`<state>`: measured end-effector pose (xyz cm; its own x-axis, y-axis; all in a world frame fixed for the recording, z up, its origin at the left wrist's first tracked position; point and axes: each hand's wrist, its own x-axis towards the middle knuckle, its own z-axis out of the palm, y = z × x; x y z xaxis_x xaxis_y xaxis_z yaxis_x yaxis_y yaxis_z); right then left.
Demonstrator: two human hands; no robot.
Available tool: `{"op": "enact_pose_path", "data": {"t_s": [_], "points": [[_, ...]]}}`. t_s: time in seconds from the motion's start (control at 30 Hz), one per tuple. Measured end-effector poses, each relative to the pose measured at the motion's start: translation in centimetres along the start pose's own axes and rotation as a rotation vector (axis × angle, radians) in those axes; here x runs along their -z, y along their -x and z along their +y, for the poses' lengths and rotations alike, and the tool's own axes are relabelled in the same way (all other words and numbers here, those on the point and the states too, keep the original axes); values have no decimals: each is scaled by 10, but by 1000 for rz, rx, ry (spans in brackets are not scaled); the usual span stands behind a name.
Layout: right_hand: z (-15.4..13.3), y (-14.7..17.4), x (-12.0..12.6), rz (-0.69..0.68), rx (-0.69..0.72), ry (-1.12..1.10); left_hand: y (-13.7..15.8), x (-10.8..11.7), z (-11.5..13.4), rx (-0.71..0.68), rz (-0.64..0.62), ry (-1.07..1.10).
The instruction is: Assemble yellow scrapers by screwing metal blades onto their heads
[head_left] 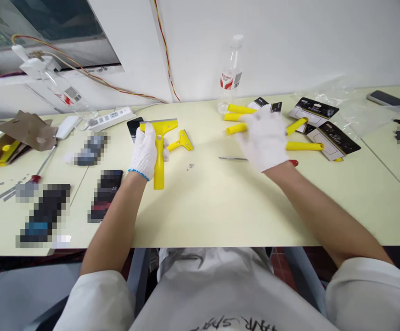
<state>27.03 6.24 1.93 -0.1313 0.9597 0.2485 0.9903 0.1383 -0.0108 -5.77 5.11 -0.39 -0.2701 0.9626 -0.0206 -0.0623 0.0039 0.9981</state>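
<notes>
Fingers of the left hand (143, 151), in a white knitted glove with blue edging at the cuff, clasp a yellow scraper (159, 161) upright, its wide blade edge uppermost and its handle pointing down toward the near side of the table (203, 216). Just beyond the handle, a second yellow scraper (186, 141) shows its angled head, the rest passing behind the glove (whether those fingers also touch it, I cannot tell). A few tiny metal parts (190, 166) lie on the table to the right of the held scraper. The right hand (265, 138), gloved in white too, is blurred above a group of yellow handles (241, 109); whether its fingers are grasping or loose cannot be made out. Partly hidden below that hand is a screwdriver (233, 158), its shaft pointing left and its red end showing past the wrist. Black-and-white packaging cards (313, 111) lie to the right, near a clear plastic bag (344, 99). A clear bottle (230, 87) with a white cap stands by the wall, and a white power strip (112, 118) lies farther left.
</notes>
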Motion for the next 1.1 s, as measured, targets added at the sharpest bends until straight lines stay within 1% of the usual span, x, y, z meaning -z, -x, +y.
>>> {"op": "enact_pose_path", "data": {"t_s": [0.07,0.1,0.13,0.17,0.2,0.27,0.33,0.4,0.53,0.63,0.8,1.0,1.07,1.1], "points": [[-28,5,-8,-220,278,-154,2,-1,-1,12,-31,-24],[-40,7,-14,-296,413,-257,3,-1,-2,23,-52,-34],[-49,7,-22,-353,488,-311,3,-1,-2,34,-73,-46],[-58,7,-29,-366,518,-332,3,0,-3,41,-88,-65],[-64,6,-36,-363,531,-342,4,1,-3,39,-97,-98],[-75,4,-45,-345,516,-350,5,2,-1,10,-106,-220],[-84,1,-46,-352,503,-351,9,4,2,-32,-112,-352],[-91,0,-40,-382,512,-323,14,5,6,-56,-128,-430],[-103,2,-28,-404,611,-238,24,2,9,-56,-150,-480],[-111,1,-27,-401,677,-167,25,-1,9,-62,-169,-513],[-122,-10,-31,-434,716,-100,21,1,7,-92,-201,-540],[-133,-14,-21,-503,756,-57,11,11,-1,-120,-215,-563],[-132,-11,-19,-517,756,-84,7,15,-3,-130,-214,-576],[-130,-10,-18,-517,753,-131,6,17,-3,-132,-215,-584]]}}
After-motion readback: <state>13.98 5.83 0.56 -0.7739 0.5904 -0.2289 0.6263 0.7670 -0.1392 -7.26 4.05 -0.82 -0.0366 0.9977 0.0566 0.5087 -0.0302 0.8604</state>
